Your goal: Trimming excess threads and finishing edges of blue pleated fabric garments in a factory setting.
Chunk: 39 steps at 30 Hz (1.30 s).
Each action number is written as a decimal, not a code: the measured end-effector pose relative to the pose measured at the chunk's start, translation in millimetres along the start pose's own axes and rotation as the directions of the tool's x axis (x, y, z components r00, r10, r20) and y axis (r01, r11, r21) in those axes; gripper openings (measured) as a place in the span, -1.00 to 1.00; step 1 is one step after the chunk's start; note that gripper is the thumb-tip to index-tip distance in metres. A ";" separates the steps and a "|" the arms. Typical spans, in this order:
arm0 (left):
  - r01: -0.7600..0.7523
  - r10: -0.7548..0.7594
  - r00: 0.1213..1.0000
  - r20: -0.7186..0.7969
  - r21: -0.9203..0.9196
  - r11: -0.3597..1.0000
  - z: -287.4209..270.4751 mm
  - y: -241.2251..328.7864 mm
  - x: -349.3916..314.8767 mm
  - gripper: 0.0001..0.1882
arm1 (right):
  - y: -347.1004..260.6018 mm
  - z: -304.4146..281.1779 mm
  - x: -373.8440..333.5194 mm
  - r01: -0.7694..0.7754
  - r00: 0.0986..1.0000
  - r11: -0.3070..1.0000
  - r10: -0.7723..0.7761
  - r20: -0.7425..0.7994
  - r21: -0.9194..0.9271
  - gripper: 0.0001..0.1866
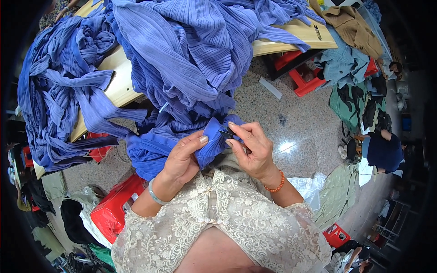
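Observation:
My left hand pinches the edge of a blue ribbed knit garment between thumb and fingers, close in front of my chest. At the same edge, my right hand is closed round a small dark pointed tool, its tip against the knit. Most of that tool is hidden by my fingers, so its exact kind does not show. The held cloth runs left and up into a big heap of the same blue knitwear, which hangs over the near edge of the table.
The pale wooden table carries more blue knits and small snips at right. Red plastic stools stand at left and under the table. Light blue and brown clothes lie at far right. Other people sit at the right.

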State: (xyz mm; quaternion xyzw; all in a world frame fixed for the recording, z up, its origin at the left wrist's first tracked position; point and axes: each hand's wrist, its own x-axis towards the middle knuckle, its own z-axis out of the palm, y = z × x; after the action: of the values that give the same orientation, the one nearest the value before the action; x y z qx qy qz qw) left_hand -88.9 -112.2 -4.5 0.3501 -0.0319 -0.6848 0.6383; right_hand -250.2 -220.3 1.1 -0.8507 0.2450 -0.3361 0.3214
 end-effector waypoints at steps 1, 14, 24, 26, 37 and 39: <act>0.002 -0.002 1.000 0.012 0.005 1.000 0.1 0.2 0.6 -0.63 | 0.0 -1.0 -0.5 0.008 1.000 1.000 -0.008 0.009 -0.004 -0.62; -0.011 0.009 0.997 0.077 0.030 0.999 -0.8 -1.6 -0.4 -0.63 | -2.1 -0.3 -0.9 -0.088 0.995 0.981 0.079 0.055 0.175 -0.63; -0.004 0.001 0.998 0.066 0.047 0.999 1.3 -4.2 3.7 -0.62 | 1.3 -1.8 -1.6 -0.010 0.999 0.995 0.006 0.034 0.102 -0.63; -0.014 0.010 0.998 0.056 0.060 0.998 2.9 -4.1 4.2 -0.63 | 2.2 -1.9 -1.2 -0.008 0.999 0.995 0.004 0.036 0.096 -0.63; -0.027 0.026 1.000 0.010 0.052 0.998 6.0 -6.3 6.0 -0.65 | 3.5 -7.6 -6.0 0.042 0.999 0.998 -0.040 0.023 -0.055 -0.61; -0.032 0.032 0.999 0.006 0.061 0.998 7.2 -6.9 6.5 -0.65 | 2.2 -7.5 -6.2 0.042 0.999 0.998 -0.041 0.027 -0.056 -0.61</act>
State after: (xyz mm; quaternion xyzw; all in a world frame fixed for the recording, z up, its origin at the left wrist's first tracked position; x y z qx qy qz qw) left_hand -98.1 -119.6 -5.3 0.3670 -0.0602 -0.6743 0.6380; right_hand -260.2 -220.8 1.3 -0.8688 0.2326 -0.3243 0.2931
